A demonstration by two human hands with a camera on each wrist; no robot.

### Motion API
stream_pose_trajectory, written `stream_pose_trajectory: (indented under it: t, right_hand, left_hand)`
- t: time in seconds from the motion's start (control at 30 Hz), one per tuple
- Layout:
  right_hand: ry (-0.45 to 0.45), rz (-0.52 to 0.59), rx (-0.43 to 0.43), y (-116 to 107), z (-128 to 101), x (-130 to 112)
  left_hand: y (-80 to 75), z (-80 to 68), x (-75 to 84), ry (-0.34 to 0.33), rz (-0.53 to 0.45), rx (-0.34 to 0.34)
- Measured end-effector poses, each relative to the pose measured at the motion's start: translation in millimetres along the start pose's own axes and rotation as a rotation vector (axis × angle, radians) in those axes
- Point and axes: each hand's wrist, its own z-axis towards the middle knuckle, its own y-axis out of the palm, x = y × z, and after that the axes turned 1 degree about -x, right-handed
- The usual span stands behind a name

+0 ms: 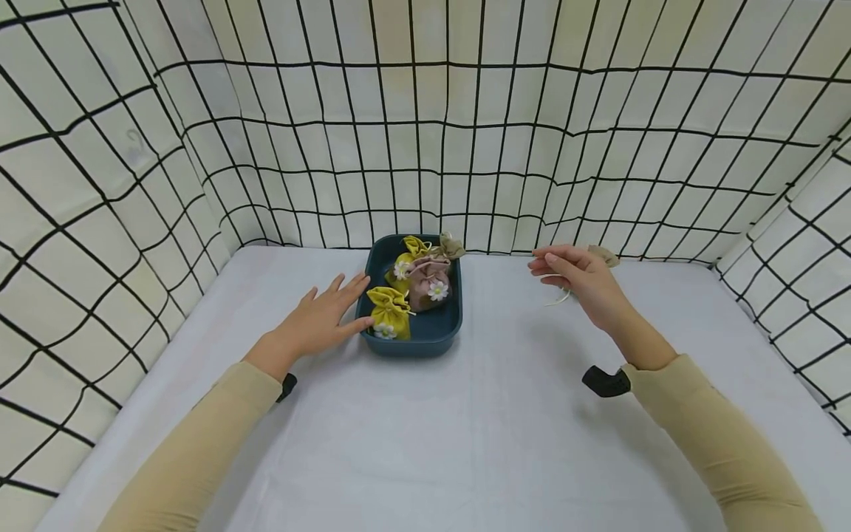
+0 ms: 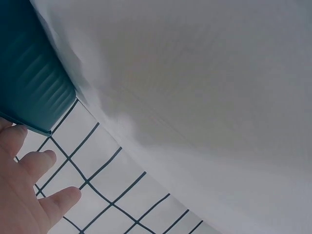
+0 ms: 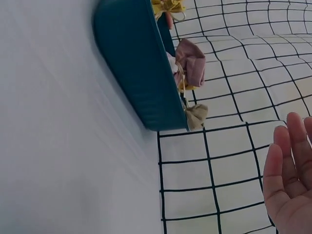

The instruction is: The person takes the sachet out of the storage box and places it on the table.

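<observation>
The left hand (image 1: 319,321) lies flat on the white tablecloth (image 1: 425,443), fingers straight and spread, their tips touching the left wall of the dark teal tray (image 1: 425,336). Just past those fingertips, inside the tray, sits a yellow drawstring pouch (image 1: 389,313) with a daisy on it; behind it lie a pink pouch (image 1: 428,283), another yellow pouch (image 1: 407,258) and, at the far right corner, a beige pouch (image 1: 452,246) leaning over the rim.

The right hand (image 1: 578,281) hovers above the cloth, well to the right of the tray, fingers together and bent over a beige pouch (image 1: 603,255) whose pale cord (image 1: 557,299) dangles below; from the head view it seems to pinch it, though the grip itself is hidden.

Between the two hands and toward the person the cloth is bare. The grid-patterned fabric walls (image 1: 425,148) close in right behind the tray and on both sides, beyond each hand.
</observation>
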Motion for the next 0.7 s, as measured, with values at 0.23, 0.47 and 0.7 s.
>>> stream_pose_trajectory:
  t: [0.23,0.47,0.7]
  right_hand:
    - [-0.019,-0.039,-0.083,23.8,2.6,4.7]
    - [-0.038,-0.063,-0.163,46.5,4.2,7.8]
    - [-0.025,-0.070,-0.178,64.7,6.6,10.5]
  left_hand:
    - [-0.3,-1.1,0.6,-0.001,-0.007,0.004]
    - [-0.8,-2.6,0.9,-0.003,-0.010,0.007]
    - [-1.7,-3.0,1.0,0.003,-0.017,0.003]
